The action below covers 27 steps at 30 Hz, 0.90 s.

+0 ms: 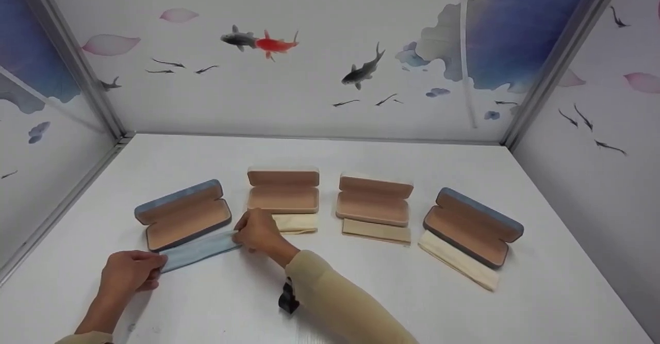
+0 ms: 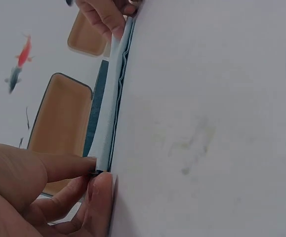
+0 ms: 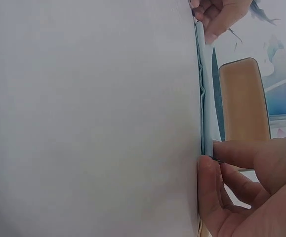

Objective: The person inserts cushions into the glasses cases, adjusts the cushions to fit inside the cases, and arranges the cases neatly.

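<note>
A light blue cloth (image 1: 198, 249), folded into a long narrow strip, lies in front of the open blue glasses case (image 1: 188, 224) at the left. My left hand (image 1: 126, 274) pinches the strip's left end between thumb and fingers. At the other end my right hand (image 1: 260, 232) pinches it the same way, close to a cream folded cloth (image 1: 295, 223). Layered folds show along the near edge of the blue cloth (image 2: 114, 98) in the left wrist view. The right wrist view shows the right thumb and fingers (image 3: 236, 153) on its end.
Two pale open cases (image 1: 283, 199) (image 1: 374, 207) stand in the middle, and another blue open case (image 1: 466, 230) at the right. A tan folded cloth (image 1: 376, 231) and a cream one (image 1: 458, 261) lie before the two right cases. Printed walls enclose the white table (image 1: 330, 156).
</note>
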Each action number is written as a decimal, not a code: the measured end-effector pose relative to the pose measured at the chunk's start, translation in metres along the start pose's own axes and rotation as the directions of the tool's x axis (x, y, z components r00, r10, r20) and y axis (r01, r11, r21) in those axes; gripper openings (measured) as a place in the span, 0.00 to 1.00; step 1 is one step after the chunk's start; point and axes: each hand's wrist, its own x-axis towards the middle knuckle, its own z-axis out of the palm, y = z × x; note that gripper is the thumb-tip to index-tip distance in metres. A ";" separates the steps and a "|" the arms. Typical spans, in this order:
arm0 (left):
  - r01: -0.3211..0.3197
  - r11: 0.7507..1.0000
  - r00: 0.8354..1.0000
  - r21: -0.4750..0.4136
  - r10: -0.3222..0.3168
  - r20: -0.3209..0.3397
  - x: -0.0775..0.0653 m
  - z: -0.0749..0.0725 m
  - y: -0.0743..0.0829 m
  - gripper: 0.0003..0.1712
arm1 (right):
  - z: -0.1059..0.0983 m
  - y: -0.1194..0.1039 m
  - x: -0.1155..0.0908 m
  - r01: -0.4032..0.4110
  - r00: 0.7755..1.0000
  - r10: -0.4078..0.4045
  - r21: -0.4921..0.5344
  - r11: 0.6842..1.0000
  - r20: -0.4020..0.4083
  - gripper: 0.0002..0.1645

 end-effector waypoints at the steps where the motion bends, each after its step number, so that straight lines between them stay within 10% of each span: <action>1: 0.001 1.000 1.000 -0.001 -0.001 0.003 0.000 0.000 0.001 0.28 | -0.001 0.000 0.000 -0.001 1.000 0.001 0.010 1.000 0.011 0.04; 27: -0.015 0.956 0.998 -0.294 0.031 0.049 -0.005 -0.020 0.012 0.41 | -0.011 -0.005 0.020 -0.041 0.998 0.021 0.365 0.930 0.058 0.09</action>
